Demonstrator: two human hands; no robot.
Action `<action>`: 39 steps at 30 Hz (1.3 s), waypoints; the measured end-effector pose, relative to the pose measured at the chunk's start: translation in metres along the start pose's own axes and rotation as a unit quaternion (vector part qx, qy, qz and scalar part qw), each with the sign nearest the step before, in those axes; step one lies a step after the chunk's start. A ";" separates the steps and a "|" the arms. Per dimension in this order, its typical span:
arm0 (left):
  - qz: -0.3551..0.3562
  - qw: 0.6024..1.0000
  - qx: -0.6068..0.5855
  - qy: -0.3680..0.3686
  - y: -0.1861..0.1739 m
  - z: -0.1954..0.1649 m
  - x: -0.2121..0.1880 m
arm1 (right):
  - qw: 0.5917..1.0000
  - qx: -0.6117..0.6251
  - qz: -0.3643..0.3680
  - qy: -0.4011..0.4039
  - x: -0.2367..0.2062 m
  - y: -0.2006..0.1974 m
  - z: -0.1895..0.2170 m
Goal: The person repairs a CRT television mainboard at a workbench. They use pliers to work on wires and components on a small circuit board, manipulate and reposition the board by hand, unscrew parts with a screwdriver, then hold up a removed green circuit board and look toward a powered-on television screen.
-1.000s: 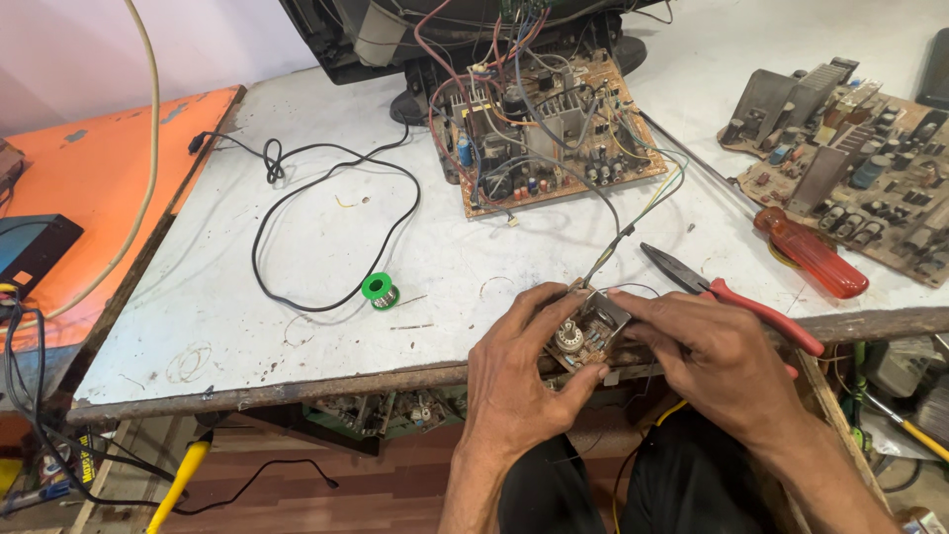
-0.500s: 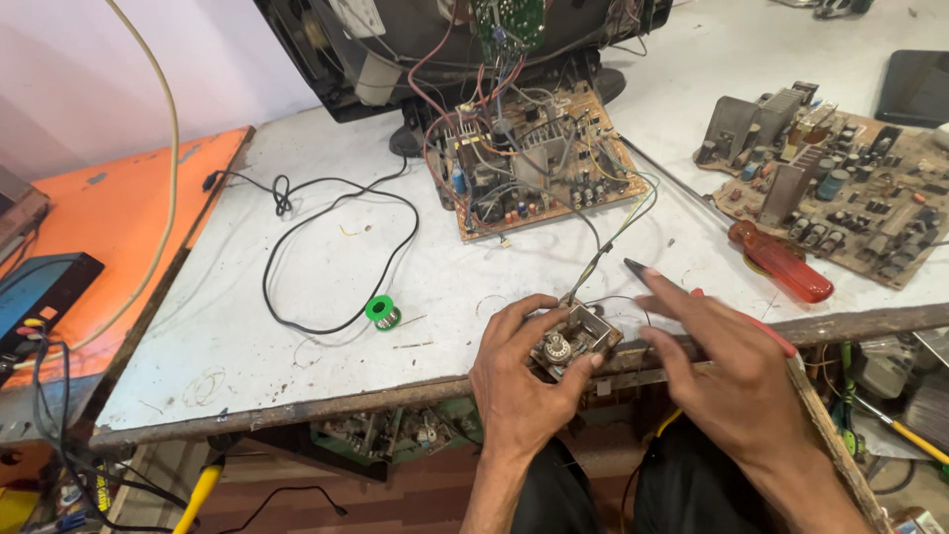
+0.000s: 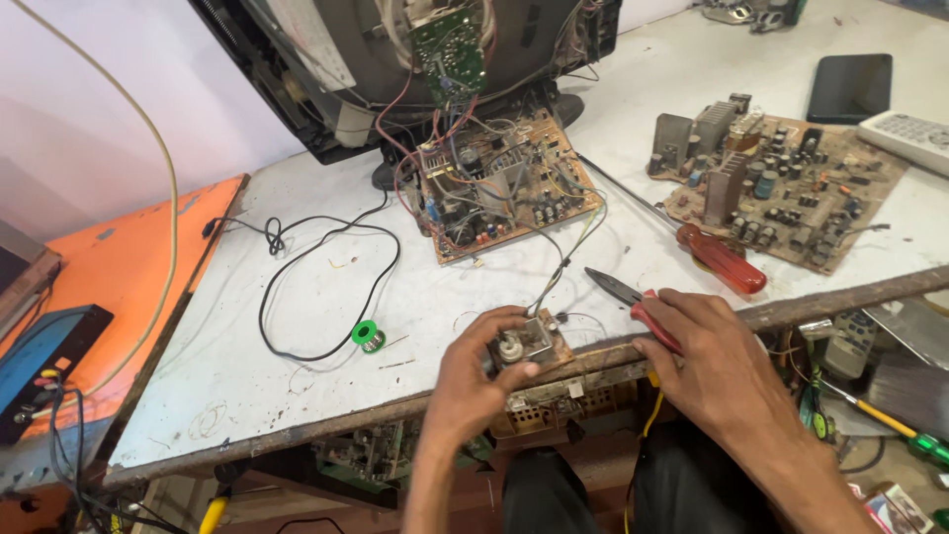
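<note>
My left hand (image 3: 473, 384) grips a small metal component (image 3: 526, 348) with a round knob, mounted on a brown board piece at the table's front edge. Thin wires run from it up to a brown circuit board (image 3: 499, 188) beside an opened television (image 3: 415, 59). My right hand (image 3: 714, 363) rests over the red handles of a pair of pliers (image 3: 633, 300) lying on the table, fingers curled around them; the dark jaws point up and left.
A red-handled screwdriver (image 3: 707, 250) lies right of the pliers. A second circuit board (image 3: 781, 188), a dark phone (image 3: 848, 87) and a remote (image 3: 914, 138) sit at right. A green solder spool (image 3: 368, 336) and black cable (image 3: 306, 287) lie left. An orange table (image 3: 109, 287) adjoins.
My right hand moved off the small component to the right and closed over the pliers' handles. The camera tilted up, showing more of the television. My left hand kept its hold.
</note>
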State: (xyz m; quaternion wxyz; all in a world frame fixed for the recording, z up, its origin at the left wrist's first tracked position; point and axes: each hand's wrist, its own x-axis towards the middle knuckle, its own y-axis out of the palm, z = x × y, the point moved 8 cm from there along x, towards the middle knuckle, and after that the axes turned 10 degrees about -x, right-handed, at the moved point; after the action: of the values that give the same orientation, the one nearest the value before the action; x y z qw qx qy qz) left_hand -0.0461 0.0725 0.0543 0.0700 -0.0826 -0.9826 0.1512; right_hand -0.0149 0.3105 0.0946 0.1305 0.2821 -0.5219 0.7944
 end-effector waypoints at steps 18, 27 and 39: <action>0.021 1.000 -0.004 -0.001 0.017 -0.016 0.010 | 0.998 0.030 -0.060 -0.006 0.000 -0.031 -0.028; 0.017 0.995 0.048 0.085 0.015 -0.023 0.013 | 0.974 0.214 0.016 -0.077 0.014 -0.012 0.014; 0.007 0.992 0.067 0.106 0.001 -0.036 0.007 | 0.973 0.173 0.058 -0.139 0.031 0.028 0.042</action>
State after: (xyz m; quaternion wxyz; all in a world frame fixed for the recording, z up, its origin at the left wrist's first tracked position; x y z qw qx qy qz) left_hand -0.0470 0.0849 0.0892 0.1784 -0.1001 -0.9566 0.2076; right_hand -0.0405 0.2584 0.1042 -0.0407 0.3774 -0.4050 0.8318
